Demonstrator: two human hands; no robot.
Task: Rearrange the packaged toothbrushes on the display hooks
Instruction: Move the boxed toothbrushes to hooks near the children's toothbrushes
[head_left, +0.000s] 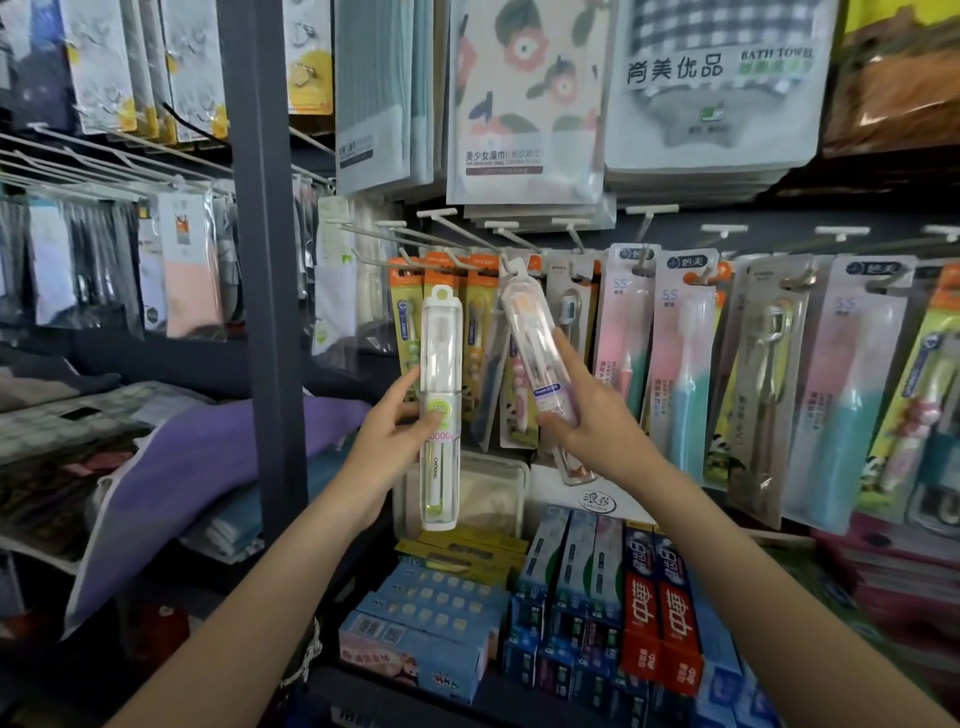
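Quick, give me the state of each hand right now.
Left hand: grips the green-and-white toothbrush case, held upright.
Right hand: grips the clear pink toothbrush case, tilted, its top at a hook.

My left hand grips a green-and-white toothbrush case, held upright just left of the white display hook. My right hand pinches a clear pink toothbrush case, tilted, its top at that hook. Toothpaste boxes stand well below the hook.

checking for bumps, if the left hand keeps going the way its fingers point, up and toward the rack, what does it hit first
Probably the orange-carded toothbrush packs hanging behind the green toothbrush case that the left hand holds, though depth is unclear.
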